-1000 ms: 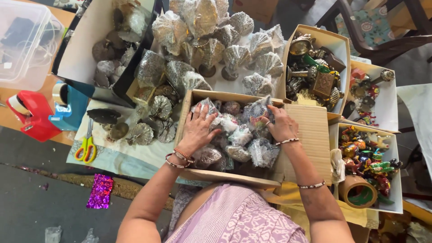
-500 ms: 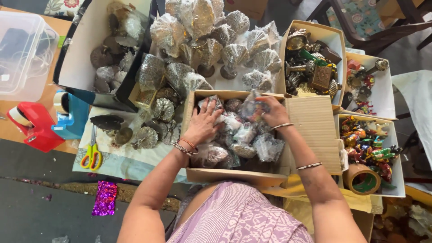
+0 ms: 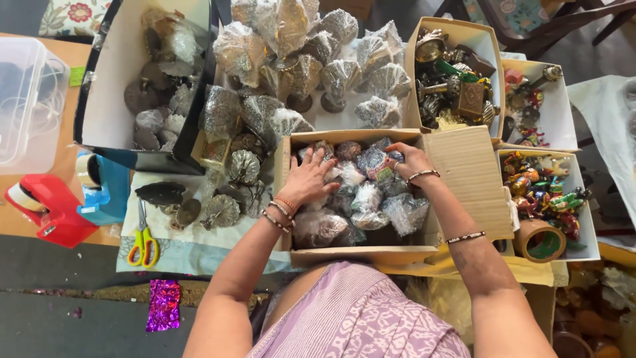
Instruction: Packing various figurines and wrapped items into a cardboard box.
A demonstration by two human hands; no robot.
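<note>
Sitting dead centre, just in front of the person: an open cardboard box (image 3: 358, 255) stuffed with small plastic-wrapped bundles (image 3: 368, 199); both hands in it at the far end; left hand (image 3: 310, 178) spread flat, fingers fanned, palm down on the wraps at the far-left corner; right hand (image 3: 409, 158) curled, fingertips closed round one bundle (image 3: 375, 161) at the far edge, bluish with a bit of red showing through the wrap; bangles on both wrists; box flap (image 3: 467, 179) folded out flat to the right.

Moving outward: far side of the box, a whole crowd of silvery fan-shaped pieces (image 3: 298, 59) in clear wrap, upright on a pale cloth; left of the box, a few unwrapped dark metal pieces (image 3: 222, 211), plus yellow-handled scissors (image 3: 144, 242) near the cloth's near edge; further left, a blue tape dispenser (image 3: 103, 189) just beside a red one (image 3: 46, 211); far left, a clear plastic tub (image 3: 26, 99); next to that, a big white-lined box (image 3: 119, 86) holding more wrapped grey pieces.

Right side: tall box of brass-looking items (image 3: 454, 79) at the far right; white tray of bright painted figurines (image 3: 540, 192) right of the flap; roll of brown tape (image 3: 540, 240) touching that tray's near-left corner; purple foil scrap (image 3: 163, 305) on the dark floor, near left.
</note>
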